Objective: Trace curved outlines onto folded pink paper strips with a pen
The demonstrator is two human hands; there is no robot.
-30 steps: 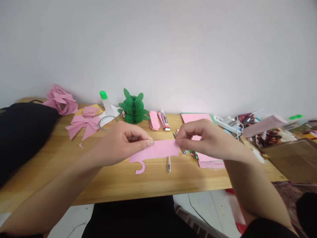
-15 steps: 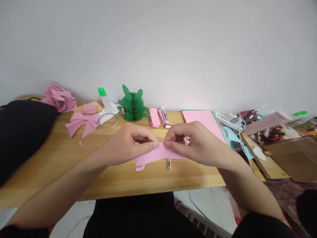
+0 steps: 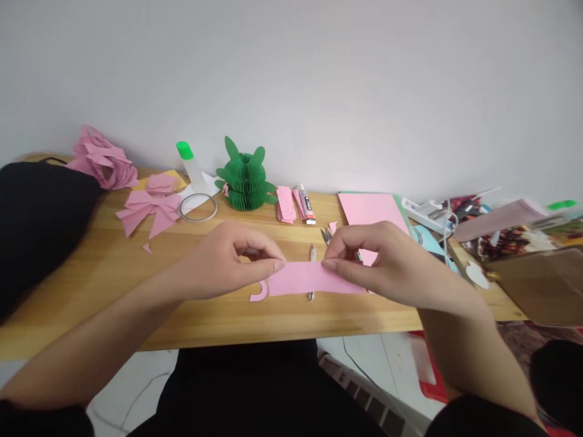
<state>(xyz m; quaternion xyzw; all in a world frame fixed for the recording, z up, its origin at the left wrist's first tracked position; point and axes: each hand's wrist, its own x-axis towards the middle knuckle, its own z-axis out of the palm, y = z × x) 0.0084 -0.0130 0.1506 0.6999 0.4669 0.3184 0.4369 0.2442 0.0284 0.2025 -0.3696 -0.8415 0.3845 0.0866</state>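
Observation:
A pink paper strip is stretched between my hands above the table. My left hand pinches its upper left corner between thumb and fingers. With thumb and forefinger my right hand grips the top edge, and part of the strip runs on below that hand. A curved pink paper piece lies just left of the strip. Under the strip is a pen, its middle hidden. Scissors, partly covered by my right hand, show only their blades.
Along the wall stand a green honeycomb paper figure, a glue stick and a glue tube. A pink paper bow and a ring lie left. Pink sheets, a power strip and a cardboard box are right.
My hands came together along the strip's top edge, then spread apart again. The strip has shifted to the right between them, uncovering the curved piece more.

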